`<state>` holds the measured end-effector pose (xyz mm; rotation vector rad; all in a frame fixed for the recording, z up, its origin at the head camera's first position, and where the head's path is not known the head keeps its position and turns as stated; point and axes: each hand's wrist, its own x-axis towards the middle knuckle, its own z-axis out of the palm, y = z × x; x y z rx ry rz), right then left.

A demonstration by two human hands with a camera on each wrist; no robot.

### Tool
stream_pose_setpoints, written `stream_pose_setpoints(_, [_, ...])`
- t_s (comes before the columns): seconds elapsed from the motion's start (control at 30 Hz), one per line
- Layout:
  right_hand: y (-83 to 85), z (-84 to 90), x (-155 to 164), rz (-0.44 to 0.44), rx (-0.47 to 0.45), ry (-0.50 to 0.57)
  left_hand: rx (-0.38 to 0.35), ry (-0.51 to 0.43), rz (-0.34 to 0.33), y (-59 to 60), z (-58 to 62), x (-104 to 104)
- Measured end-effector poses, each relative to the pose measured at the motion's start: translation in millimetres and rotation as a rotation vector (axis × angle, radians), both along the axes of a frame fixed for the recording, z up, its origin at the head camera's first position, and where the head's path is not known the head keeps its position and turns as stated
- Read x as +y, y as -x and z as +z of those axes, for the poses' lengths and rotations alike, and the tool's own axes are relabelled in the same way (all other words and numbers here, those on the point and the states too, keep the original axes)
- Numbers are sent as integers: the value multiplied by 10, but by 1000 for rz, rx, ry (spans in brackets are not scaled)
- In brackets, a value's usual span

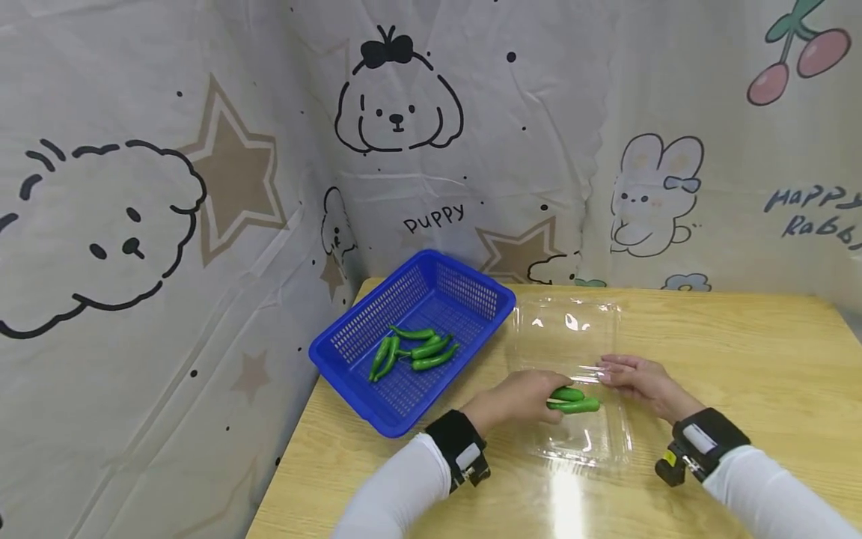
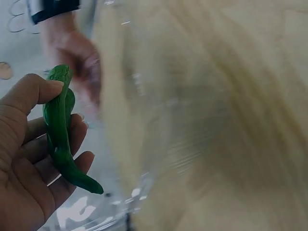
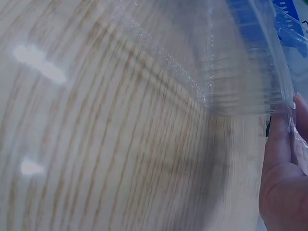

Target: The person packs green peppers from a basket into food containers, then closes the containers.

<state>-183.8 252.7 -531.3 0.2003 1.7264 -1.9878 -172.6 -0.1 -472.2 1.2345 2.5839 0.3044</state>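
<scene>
My left hand (image 1: 520, 398) holds two green chili peppers (image 1: 574, 406) above the near half of a clear plastic box (image 1: 586, 442). In the left wrist view, thumb and fingers pinch the peppers (image 2: 58, 125), one partly hidden behind the other. On the box's right side, near the fold between its two halves, my right hand (image 1: 643, 383) grips the edge. The right wrist view shows that hand (image 3: 284, 187) with the thin rim between thumb and fingers. The box's far half, the lid (image 1: 566, 333), lies folded back on the table.
A blue plastic basket (image 1: 350, 408) stands at the table's left, close beside the box. Several green chili peppers (image 1: 434, 357) lie in it. Printed cloth (image 1: 417, 180) hangs behind and to the left of the wooden table (image 1: 741, 344).
</scene>
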Motion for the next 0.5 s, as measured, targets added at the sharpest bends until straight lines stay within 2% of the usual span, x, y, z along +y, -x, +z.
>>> stream_pose_setpoints(0.17, [-12, -5, 3, -2, -13, 37, -33, 33, 0, -33, -200, 63])
stream_pose_setpoints(0.3, [-4, 28, 8, 0, -9, 51, -14, 67, -22, -42, -280, 110])
stream_pose_setpoints(0.5, [16, 27, -22, 3, -16, -9, 1, 176, -48, -57, -377, 133])
